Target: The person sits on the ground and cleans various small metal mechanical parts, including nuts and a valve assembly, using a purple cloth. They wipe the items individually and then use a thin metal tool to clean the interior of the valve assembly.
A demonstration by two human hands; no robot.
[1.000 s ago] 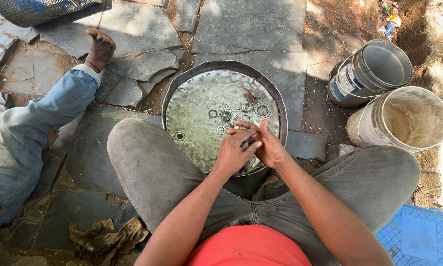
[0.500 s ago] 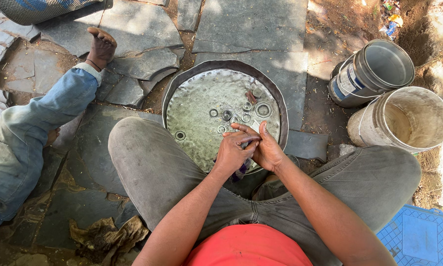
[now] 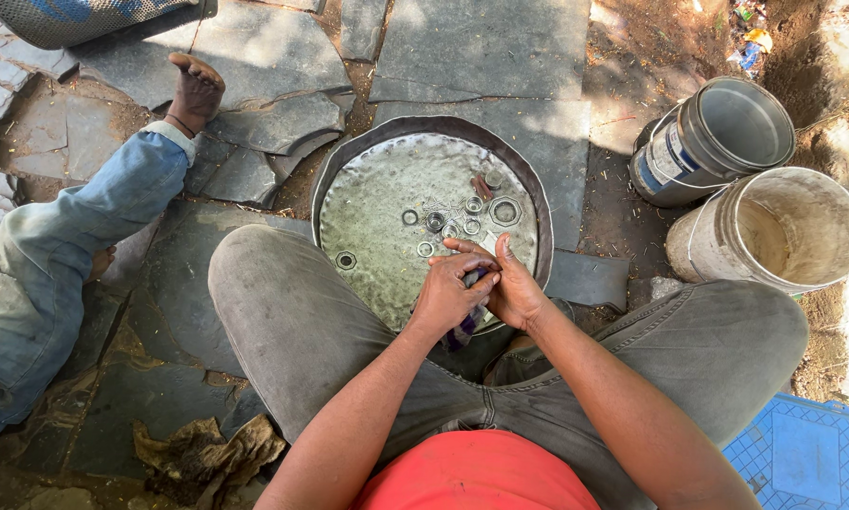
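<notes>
Other person: a leg in blue jeans (image 3: 56, 246) with a bare foot (image 3: 196, 90) lies well left of the hands.
Rag: a crumpled brown rag (image 3: 203, 451) lies on the ground, below and left of the hands.
Pan: a round dented metal pan (image 3: 387, 189) lies just beyond the hands, nuts and washers (image 3: 462, 212) loose in it.
Left hand (image 3: 445, 295): pressed together with the right, fingers curled on a small dark part (image 3: 474, 280).
Right hand (image 3: 517, 291): thumb up, closed on the same part; its axis cannot be told.
Buckets: a grey bucket (image 3: 717, 137) and a cream bucket (image 3: 774, 231) lie tipped, mouths facing right, right of the hands.
Ground: cracked stone slabs (image 3: 481, 57), outdoors, dirt to the right.
</notes>
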